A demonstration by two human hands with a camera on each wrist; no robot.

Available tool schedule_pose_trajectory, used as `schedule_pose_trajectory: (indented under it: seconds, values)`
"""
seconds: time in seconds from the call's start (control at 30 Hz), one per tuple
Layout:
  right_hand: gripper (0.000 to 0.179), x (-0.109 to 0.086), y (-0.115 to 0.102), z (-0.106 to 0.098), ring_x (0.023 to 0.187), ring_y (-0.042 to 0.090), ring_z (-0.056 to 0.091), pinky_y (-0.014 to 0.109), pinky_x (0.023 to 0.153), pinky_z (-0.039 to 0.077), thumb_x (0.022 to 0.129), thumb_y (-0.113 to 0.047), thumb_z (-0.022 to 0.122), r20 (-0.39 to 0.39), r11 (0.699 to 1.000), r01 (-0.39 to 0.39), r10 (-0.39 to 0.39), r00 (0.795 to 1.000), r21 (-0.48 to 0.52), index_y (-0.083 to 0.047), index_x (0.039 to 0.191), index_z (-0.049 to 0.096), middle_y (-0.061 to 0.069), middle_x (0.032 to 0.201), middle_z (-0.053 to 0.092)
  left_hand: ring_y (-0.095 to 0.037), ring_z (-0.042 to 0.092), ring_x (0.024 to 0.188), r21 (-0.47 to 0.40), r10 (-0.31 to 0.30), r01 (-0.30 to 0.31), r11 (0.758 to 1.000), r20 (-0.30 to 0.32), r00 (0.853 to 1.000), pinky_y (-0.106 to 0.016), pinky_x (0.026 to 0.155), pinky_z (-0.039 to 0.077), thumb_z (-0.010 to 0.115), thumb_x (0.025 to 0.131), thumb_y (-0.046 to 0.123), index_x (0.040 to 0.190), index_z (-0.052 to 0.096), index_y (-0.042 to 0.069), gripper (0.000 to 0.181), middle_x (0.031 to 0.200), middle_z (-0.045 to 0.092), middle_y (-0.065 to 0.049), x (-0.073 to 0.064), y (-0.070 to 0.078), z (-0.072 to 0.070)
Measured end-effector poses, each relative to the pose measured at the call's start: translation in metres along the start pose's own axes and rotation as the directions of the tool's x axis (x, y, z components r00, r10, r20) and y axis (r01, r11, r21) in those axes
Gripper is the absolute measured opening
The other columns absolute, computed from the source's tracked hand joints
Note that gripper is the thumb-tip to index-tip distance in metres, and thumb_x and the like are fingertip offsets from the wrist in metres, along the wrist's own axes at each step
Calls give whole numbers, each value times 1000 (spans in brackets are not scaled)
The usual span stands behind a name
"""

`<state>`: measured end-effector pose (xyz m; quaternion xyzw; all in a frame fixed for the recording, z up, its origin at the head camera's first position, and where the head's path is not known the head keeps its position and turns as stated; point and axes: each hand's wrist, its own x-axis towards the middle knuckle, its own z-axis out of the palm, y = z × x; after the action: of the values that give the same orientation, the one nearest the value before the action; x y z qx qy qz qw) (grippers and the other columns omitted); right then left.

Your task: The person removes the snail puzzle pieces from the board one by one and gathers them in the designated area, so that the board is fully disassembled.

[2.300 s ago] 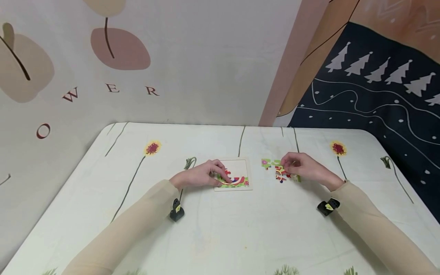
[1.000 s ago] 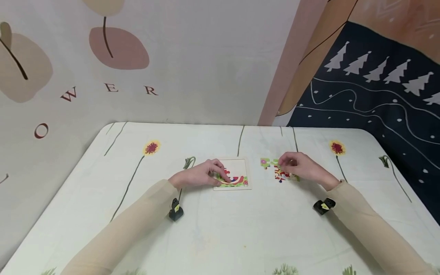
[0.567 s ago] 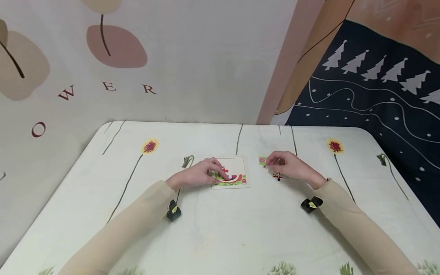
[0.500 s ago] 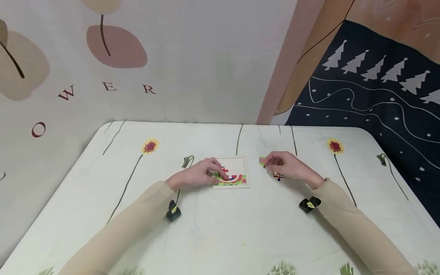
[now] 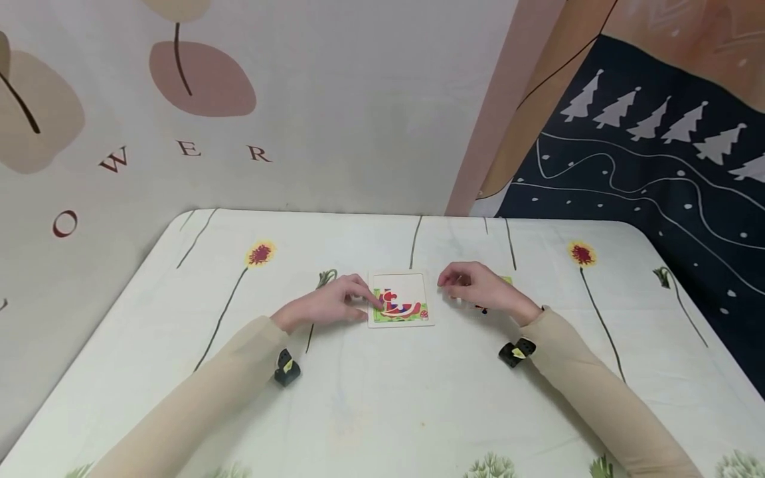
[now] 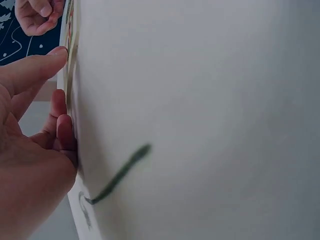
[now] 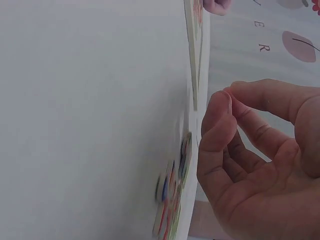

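Observation:
A square wooden puzzle board [image 5: 401, 324] lies mid-table, with red, blue and green pieces [image 5: 409, 311] filling its lower and left parts. My left hand [image 5: 329, 302] is at the board's left side, its index fingertip over the picture and its other fingers beside the edge. My right hand [image 5: 478, 289] hovers just right of the board, thumb and fingertips brought together. I cannot tell whether a puzzle piece is between them. Loose puzzle pieces [image 7: 169, 195] lie below the right hand, mostly hidden by it in the head view.
A white cloth printed with flowers and stems covers the table [image 5: 358, 398]. Behind it hangs a pale printed backdrop [image 5: 358, 133], with a dark cloth [image 5: 633, 153] showing trees on the right. Each wrist wears a small black camera [image 5: 517, 352].
My right hand has moved left from the loose pieces toward the board, and the pink-flower piece is out of sight. My left hand has drawn back slightly left, uncovering more of the picture.

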<state>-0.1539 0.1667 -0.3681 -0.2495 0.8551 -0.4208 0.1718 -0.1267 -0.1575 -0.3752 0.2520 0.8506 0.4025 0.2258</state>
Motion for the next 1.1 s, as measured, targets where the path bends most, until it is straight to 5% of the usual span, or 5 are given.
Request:
schedule_pose_trajectory:
  seconds: [0.53, 1.1]
  values:
    - [16, 26, -27, 21, 80, 18, 57, 30, 70, 44, 97, -1, 62, 50, 999, 18, -21, 999, 51, 4, 110, 69, 9, 96, 65, -23, 50, 116, -40, 10, -9, 999, 19, 1000, -44, 104, 36, 71, 92, 3, 117, 78, 8, 27, 119, 62, -4, 2, -8, -1]
    - [24, 51, -38, 50, 86, 16, 61, 27, 77, 48, 96, -4, 63, 109, 999, -10, 15, 994, -41, 4, 117, 70, 9, 98, 70, -20, 49, 110, -30, 16, -15, 999, 30, 999, -41, 98, 36, 71, 92, 5, 115, 79, 8, 24, 114, 62, -3, 2, -8, -1]
